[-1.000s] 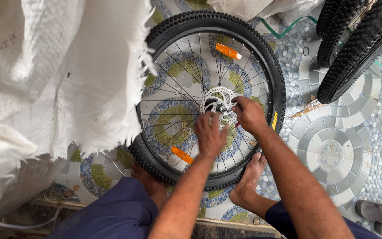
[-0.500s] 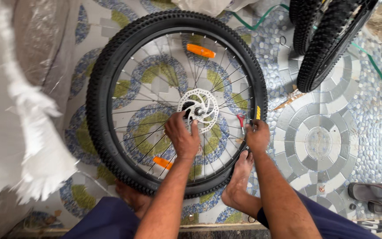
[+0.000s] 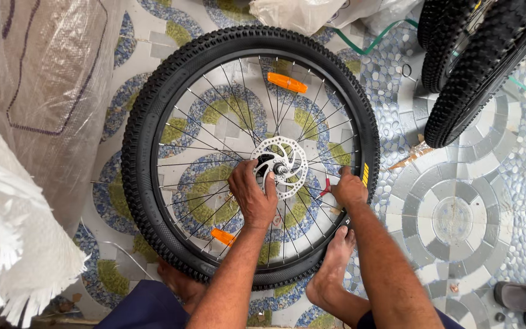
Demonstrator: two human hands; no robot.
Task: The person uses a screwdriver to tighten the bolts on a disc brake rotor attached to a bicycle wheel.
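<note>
Left hand (image 3: 252,196) grips hub (image 3: 277,167) | right hand (image 3: 348,189) grips spokes (image 3: 327,183)

Both hands (image 3: 252,195) on bicycle wheel (image 3: 153,122)

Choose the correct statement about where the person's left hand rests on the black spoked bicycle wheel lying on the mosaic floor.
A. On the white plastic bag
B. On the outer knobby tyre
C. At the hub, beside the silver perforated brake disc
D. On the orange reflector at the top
C: the left hand lies on the spokes at the centre of the black spoked bicycle wheel, its fingers against the silver perforated brake disc.
</note>
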